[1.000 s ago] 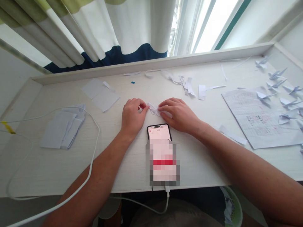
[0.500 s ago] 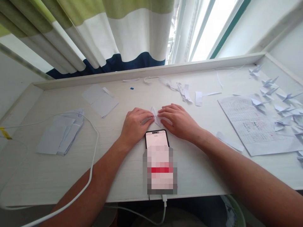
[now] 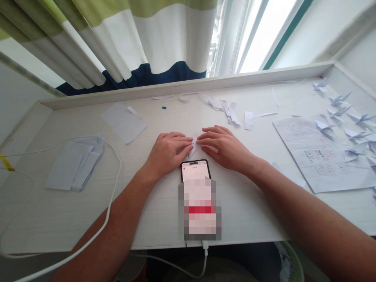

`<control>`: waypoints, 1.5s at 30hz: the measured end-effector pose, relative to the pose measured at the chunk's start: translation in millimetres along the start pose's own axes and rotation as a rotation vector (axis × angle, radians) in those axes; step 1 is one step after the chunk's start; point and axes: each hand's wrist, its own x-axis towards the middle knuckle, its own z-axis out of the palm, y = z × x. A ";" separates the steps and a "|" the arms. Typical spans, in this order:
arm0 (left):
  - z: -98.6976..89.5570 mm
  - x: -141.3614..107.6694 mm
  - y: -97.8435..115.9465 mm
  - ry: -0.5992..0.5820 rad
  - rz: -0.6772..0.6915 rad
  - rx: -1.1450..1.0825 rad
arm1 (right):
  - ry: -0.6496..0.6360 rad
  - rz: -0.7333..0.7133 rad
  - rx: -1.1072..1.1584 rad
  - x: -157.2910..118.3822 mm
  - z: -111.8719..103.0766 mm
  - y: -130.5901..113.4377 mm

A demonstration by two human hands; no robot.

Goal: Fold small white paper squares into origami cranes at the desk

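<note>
A small folded white paper (image 3: 194,147) lies on the desk between my hands, just beyond the top of a phone (image 3: 195,172). My left hand (image 3: 173,150) has its thumb and fingers closed on the paper's left side. From the right, my right hand (image 3: 221,147) touches the paper with its index fingertip; its fingers are spread a little and the thumb is apart from them. Part of the paper is hidden by the fingertips.
Stacked paper sheets (image 3: 69,164) and loose sheets (image 3: 131,125) lie left. Paper scraps (image 3: 232,113) are behind my hands. A written sheet (image 3: 320,156) and several folded paper cranes (image 3: 337,111) lie right. A white cable (image 3: 119,176) crosses my left forearm.
The folded paper has turned and is more covered by my fingers. The fingers of my right hand have spread and lifted slightly. The view has shifted a little.
</note>
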 end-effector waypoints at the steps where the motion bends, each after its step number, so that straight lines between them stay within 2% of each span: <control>1: -0.1 0.1 -0.4 -0.002 0.003 0.009 | 0.001 -0.007 -0.005 0.1 -0.5 0.9; 8: -1.8 1.2 -1.9 -0.024 0.049 0.085 | 0.052 -0.039 -0.003 3.6 6.3 5.8; 17: 2.7 1.1 -7.0 0.010 0.138 0.007 | 0.052 -0.040 -0.022 6.2 10.9 2.5; 24: -1.4 -0.2 -9.3 -0.010 0.160 0.096 | 0.062 -0.099 -0.029 7.9 13.7 7.4; 31: 0.9 -1.6 -6.8 0.019 0.220 0.123 | 0.008 -0.105 -0.110 11.1 13.2 3.8; 38: 1.7 0.9 -6.0 0.027 0.093 -0.024 | -0.022 -0.028 -0.153 17.2 15.3 -2.7; 45: 5.2 3.6 -2.3 0.065 -0.014 -0.112 | 0.052 0.104 0.089 15.7 17.3 -2.1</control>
